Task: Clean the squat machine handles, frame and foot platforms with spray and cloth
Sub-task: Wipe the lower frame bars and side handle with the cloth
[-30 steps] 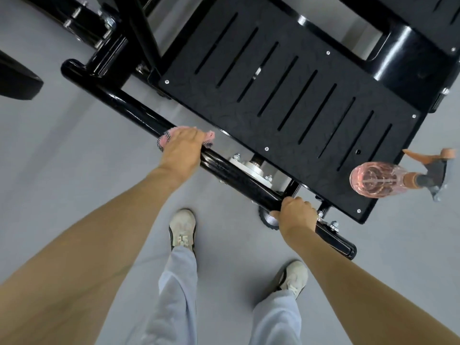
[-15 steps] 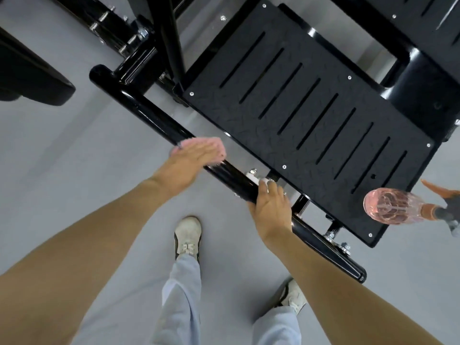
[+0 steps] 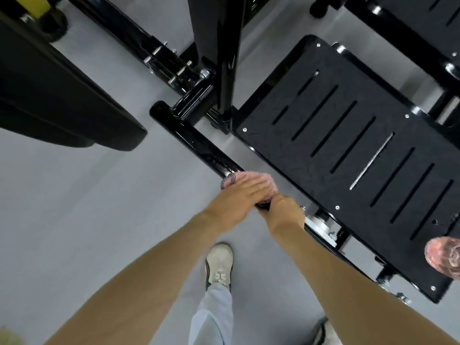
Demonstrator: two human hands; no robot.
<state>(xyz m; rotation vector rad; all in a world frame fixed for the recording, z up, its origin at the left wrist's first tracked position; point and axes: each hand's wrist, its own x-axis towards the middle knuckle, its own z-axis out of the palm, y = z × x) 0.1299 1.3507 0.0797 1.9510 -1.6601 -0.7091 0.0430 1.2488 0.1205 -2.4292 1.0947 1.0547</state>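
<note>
Where the black frame tube (image 3: 199,145) crosses the view, its long axis runs on a diagonal, from a capped end at upper left down towards lower right, low over the grey floor (image 3: 74,207).

Left hand (image 3: 239,195): lies on top of the tube about midway along its visible length. Fingers laid nearly straight across the pink cloth (image 3: 251,176), pressing it onto the tube. Cloth is bunched under the palm; a dark-checked corner sticks out at the upper-left side of the hand. Motion blur here, so fingertip detail is unclear.

Right hand (image 3: 283,215): fist curled round the same tube, just below-right of the left hand and touching it. The two hands are together.

Foot platform (image 3: 348,158): black textured plate beyond the tube, long side parallel to it; its slots run crosswise to that axis.

Spray bottle (image 3: 445,257): pink translucent body at the right edge of the view, over the platform's near-right corner, cut off by the frame. Which way the nozzle points cannot be told.

Also noted: an upright black post (image 3: 219,58) rising near the tube's capped end, a black pad (image 3: 62,108) at left, and one pale shoe (image 3: 219,265) on the floor between the forearms.
</note>
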